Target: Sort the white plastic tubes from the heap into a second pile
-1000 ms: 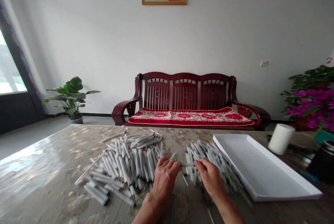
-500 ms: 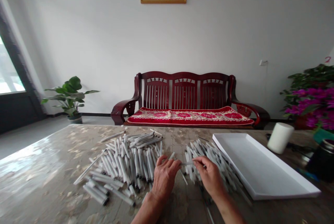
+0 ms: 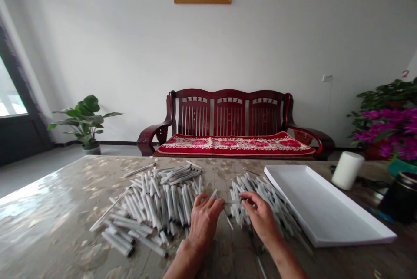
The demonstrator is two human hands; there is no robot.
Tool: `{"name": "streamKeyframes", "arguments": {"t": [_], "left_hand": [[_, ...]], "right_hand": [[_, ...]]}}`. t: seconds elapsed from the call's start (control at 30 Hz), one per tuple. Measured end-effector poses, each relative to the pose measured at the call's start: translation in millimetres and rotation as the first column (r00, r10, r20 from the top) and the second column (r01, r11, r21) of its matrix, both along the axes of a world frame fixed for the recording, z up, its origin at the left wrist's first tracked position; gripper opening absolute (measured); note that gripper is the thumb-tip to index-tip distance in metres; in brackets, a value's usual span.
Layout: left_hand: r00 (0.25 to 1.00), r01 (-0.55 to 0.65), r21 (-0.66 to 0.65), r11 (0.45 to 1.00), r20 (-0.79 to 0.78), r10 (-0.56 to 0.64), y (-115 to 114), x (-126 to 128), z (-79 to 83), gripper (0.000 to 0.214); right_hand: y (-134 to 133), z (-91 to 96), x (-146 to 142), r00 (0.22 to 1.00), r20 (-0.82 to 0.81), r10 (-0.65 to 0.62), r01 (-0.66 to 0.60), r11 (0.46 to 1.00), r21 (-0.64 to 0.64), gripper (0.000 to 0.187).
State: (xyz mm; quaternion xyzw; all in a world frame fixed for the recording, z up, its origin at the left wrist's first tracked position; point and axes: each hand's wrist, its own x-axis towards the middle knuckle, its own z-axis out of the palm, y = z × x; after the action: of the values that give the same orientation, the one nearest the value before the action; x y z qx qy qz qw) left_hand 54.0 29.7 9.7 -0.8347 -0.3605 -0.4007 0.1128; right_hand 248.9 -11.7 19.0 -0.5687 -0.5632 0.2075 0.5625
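Between my two hands, a slim translucent pen lies roughly level above the table. My left hand pinches one end of it, while the fingers of my right hand close on the other end, where something small and dark shows. To the left of my left hand spreads a large pile of pale pen barrels, many with dark tips. A second pile of similar pens lies just beyond and to the right of my right hand. A few thin sticks lie on the table between and in front of the piles.
A shallow white box tray stands right of the second pile. Past it are a white roll, a dark cup and purple flowers. Behind the patterned table is a red wooden bench.
The view has shifted slightly. My right fingers have shifted a little around their end of the pen, and a dark tip shows there more clearly. Both hands keep their hold.
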Motion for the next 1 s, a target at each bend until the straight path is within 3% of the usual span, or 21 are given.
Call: {"name": "streamKeyframes", "arguments": {"t": [0.13,0.33,0.53,0.73,1.0], "left_hand": [[1.000,0.006,0.002,1.000,-0.008,-0.006,0,0,-1.2,0.019],[1.000,0.001,-0.005,1.000,0.014,-0.001,1,0,-3.0,0.019],[1.000,0.014,-0.013,1.000,0.014,-0.014,2,-1,-4.5,0.017],[0.999,0.031,-0.085,0.996,0.020,-0.030,7,-4,-6.2,0.018],[1.000,-0.006,-0.129,0.992,-0.009,0.005,7,-6,-7.0,0.020]], "right_hand": [[0,-2.9,0,0.999,0.023,-0.026,0.028,0.994,-0.104,0.040],[0,-1.1,1,0.998,-0.053,0.027,-0.028,0.999,-0.021,0.035],[0,-2.0,-1,1.000,0.015,0.010,-0.008,0.995,-0.096,0.037],[3,-2.2,10,0.998,0.037,-0.055,0.052,0.997,0.056,0.024],[4,-12.1,16,0.945,0.307,-0.113,0.084,0.991,0.108,0.021]]}}
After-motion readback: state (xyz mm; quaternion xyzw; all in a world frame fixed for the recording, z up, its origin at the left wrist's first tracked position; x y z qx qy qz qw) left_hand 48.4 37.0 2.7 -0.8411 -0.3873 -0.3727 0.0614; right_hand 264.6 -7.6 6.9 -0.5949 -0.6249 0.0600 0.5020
